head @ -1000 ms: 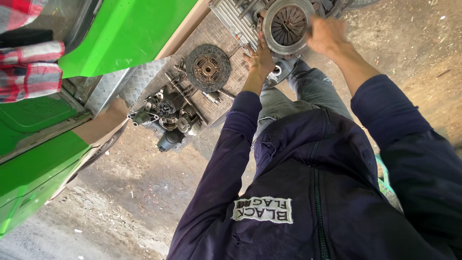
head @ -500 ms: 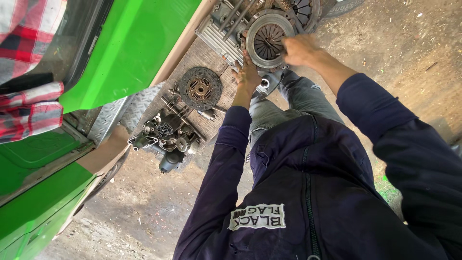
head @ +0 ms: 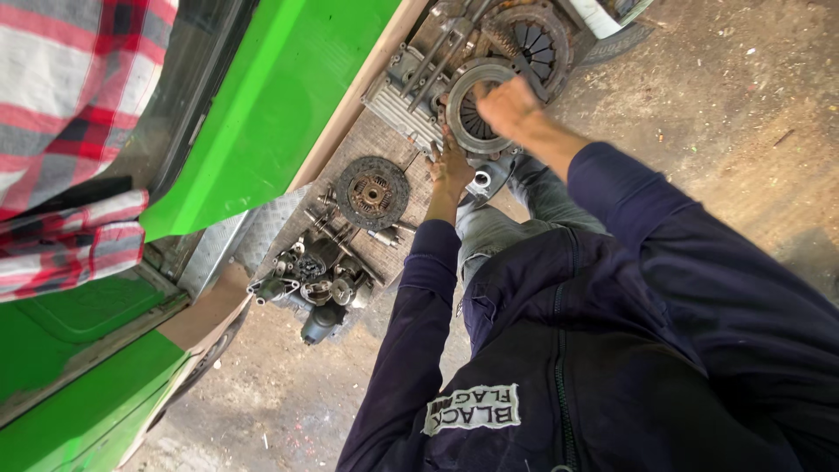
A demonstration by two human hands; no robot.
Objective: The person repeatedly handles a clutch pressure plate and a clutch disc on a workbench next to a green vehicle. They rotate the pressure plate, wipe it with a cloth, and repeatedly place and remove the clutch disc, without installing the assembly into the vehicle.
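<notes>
Both my arms, in dark blue sleeves, reach out to a round metal clutch pressure plate (head: pixel 469 118) held on edge against a grey engine housing (head: pixel 404 80). My left hand (head: pixel 451 169) grips the plate's lower rim. Over its upper right rim, my right hand (head: pixel 507 105) is closed and covers part of it. Just behind the plate sits a second round toothed part (head: pixel 535 37). A dark clutch disc (head: pixel 373 192) lies flat on the chequered metal floor (head: pixel 262 240), left of my left hand.
A heap of small metal parts and bolts (head: pixel 316 280) lies below the clutch disc. A bright green vehicle body (head: pixel 280 96) fills the left. Another person's red checked sleeve (head: pixel 65 131) is at the far left. Bare dirt ground (head: pixel 743 105) spreads to the right.
The view has tilted, so the plate and disc sit lower in frame. Both hands have stayed on the pressure plate, and my right hand has slid further over its rim.
</notes>
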